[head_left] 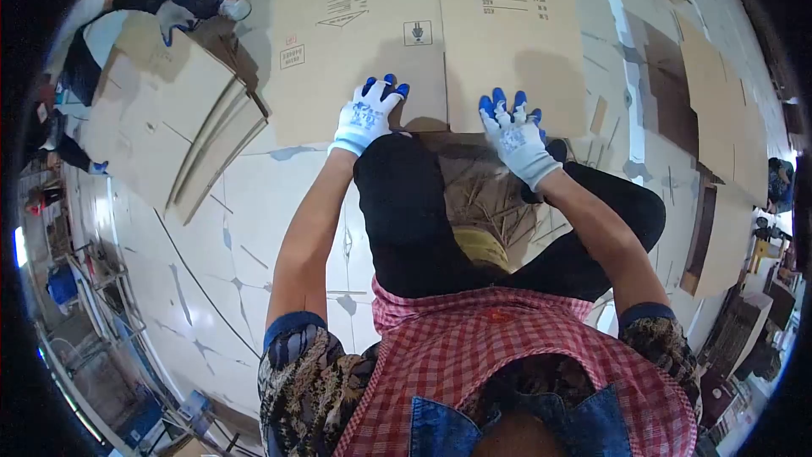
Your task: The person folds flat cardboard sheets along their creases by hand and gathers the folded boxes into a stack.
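Observation:
A large flat cardboard sheet (355,59) printed with box markings lies in front of me, with a fold line running down its middle. My left hand (370,114), in a white glove with blue fingertips, rests near the sheet's near edge, left of the fold. Its fingers are spread and nothing is in them. On the other side of the fold, my right hand (516,134) wears a matching glove and lies with fingers apart over the near edge of the right panel (516,42).
Stacked cardboard sheets (169,118) lie at the left, where another person's gloved hand (174,20) touches them. More cardboard (715,101) stands at the right. Strips of scrap (486,195) litter the tiled floor (220,245) between my legs. Metal racks (101,305) stand at the far left.

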The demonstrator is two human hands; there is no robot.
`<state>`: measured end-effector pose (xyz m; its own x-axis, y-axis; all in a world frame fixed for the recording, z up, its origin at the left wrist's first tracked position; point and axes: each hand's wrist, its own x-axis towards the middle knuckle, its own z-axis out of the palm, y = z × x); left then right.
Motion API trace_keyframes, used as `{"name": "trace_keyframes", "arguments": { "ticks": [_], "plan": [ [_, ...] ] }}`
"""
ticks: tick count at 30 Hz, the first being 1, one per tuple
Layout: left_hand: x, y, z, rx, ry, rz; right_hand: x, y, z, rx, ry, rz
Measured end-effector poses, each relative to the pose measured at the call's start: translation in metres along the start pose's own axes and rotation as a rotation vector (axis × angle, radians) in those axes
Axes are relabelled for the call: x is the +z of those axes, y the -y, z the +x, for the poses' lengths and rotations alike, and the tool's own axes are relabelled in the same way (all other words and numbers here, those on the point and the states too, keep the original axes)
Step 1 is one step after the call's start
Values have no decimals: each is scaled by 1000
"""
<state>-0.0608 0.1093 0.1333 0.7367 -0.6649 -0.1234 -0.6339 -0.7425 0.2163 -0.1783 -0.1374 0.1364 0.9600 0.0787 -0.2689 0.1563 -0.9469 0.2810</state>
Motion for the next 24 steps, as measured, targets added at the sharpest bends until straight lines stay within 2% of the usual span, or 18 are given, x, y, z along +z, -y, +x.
{"name": "trace_keyframes", "arguments": {
  "ticks": [2,4,7,9,10,13,14,17,18,20,22,23,24],
  "plan": [
    [4,2,1,38,-66,-10,0,0,4,-3,42,-16],
    [3,2,1,31,-38,-10,-2,1,6,2,106,-46],
    [-13,-3,9,49,-35,35,-1,4,-1,-52,74,-92],
    [-36,-14,25,44,47,-21,-5,4,-5,-41,34,-84],
    [-37,-17,39,42,11,-9,-6,3,-4,-48,22,-65],
    [-14,-23,82,397,-544,9,4,-2,-4,-68,-40,-88],
    [-7,-22,89,400,-563,12,-1,-7,-6,-61,-51,-103],
    [12,-20,104,315,-535,-77,-43,-31,-5,-198,143,369],
    [11,-19,106,319,-536,-67,-56,-41,7,-197,134,373],
    [8,-28,96,328,-562,-90,-78,-66,35,-166,-260,497],
    [6,-28,92,336,-562,-93,-99,-85,87,-40,-373,250],
    [8,-29,90,338,-553,-96,-94,-92,109,-40,-376,261],
    [9,-28,91,338,-545,-97,-84,-95,134,77,-273,300]
  ]
}}
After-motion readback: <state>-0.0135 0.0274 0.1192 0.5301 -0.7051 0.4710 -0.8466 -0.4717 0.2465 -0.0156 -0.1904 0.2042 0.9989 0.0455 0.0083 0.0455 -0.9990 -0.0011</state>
